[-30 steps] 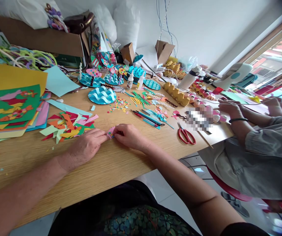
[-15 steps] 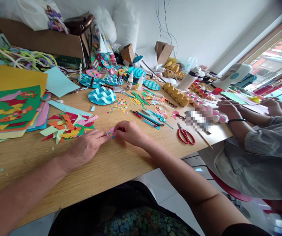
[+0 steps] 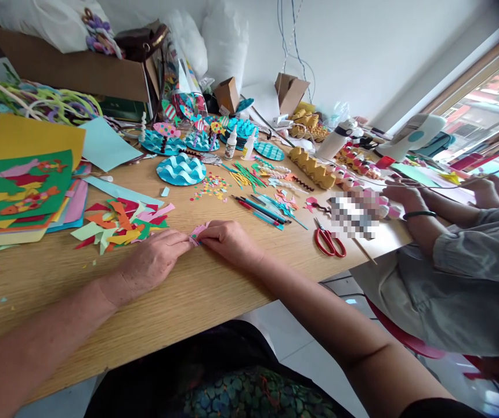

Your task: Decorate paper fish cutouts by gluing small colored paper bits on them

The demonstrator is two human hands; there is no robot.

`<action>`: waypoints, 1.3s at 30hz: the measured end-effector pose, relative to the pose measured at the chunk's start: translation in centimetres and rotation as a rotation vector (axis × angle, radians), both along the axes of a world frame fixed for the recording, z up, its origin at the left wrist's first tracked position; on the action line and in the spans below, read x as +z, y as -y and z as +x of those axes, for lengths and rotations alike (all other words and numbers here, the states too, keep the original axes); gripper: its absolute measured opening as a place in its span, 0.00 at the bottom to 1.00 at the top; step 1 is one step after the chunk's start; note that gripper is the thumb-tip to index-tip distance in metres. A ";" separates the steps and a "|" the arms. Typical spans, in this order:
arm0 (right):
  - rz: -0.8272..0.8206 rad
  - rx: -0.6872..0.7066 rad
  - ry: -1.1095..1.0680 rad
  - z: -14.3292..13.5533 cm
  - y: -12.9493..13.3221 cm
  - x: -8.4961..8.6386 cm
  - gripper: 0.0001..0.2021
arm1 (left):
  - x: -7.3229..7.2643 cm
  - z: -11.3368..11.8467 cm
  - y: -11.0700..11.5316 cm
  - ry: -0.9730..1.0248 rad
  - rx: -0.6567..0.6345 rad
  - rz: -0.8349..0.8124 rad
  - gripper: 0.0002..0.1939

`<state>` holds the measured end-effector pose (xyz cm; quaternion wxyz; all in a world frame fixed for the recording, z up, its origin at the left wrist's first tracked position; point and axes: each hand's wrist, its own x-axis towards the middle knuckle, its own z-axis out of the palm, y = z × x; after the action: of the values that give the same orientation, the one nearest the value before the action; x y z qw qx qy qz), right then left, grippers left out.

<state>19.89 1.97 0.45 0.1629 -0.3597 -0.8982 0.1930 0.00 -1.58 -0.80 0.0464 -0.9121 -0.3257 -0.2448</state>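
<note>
A small pink paper cutout [image 3: 198, 231] with coloured dots is between my two hands, low over the wooden table [image 3: 145, 325]. My left hand [image 3: 156, 258] pinches its left end with the fingertips. My right hand [image 3: 230, 242] has thumb and finger closed at its right side, covering part of it. Just behind my left hand lies a heap of coloured paper scraps [image 3: 123, 223]. Tiny paper dots [image 3: 209, 187] are scattered beyond the cutout. To the right of the dots lie several dark pencils or brushes [image 3: 262, 210].
Red-handled scissors [image 3: 328, 241] lie to the right. Two glue bottles [image 3: 231, 145] stand behind, near a blue paper plate with white waves [image 3: 181, 169]. Coloured paper sheets [image 3: 18, 186] are stacked at left. Another person's hands [image 3: 406, 197] rest at the right of the table.
The pink cutout has tilted up a little between my fingers. My right hand has turned slightly and shifted a bit; the left has barely moved.
</note>
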 end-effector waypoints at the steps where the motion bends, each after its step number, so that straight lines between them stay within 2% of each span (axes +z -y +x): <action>1: 0.006 0.001 0.004 0.0 0.0 0.0 0.12 | 0.0 0.0 0.0 -0.003 0.002 -0.002 0.18; 13: 0.022 -0.009 -0.019 0.0 0.0 -0.5 0.12 | -0.3 -0.1 -0.1 0.011 0.000 0.021 0.19; 21: 0.002 -0.034 -0.006 0.0 0.1 -0.3 0.12 | 0.0 0.1 0.0 -0.007 -0.005 0.038 0.18; 30: -0.073 -0.118 -0.129 0.0 0.1 0.3 0.09 | 0.0 0.0 0.0 -0.004 -0.001 -0.009 0.18; 39: -0.024 -0.022 -0.100 -0.1 0.5 0.2 0.10 | -0.1 0.0 0.0 -0.015 -0.005 0.015 0.19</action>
<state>19.81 1.44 0.70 0.2053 -0.3616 -0.8825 0.2198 0.03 -1.60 -0.92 0.0551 -0.9142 -0.3214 -0.2407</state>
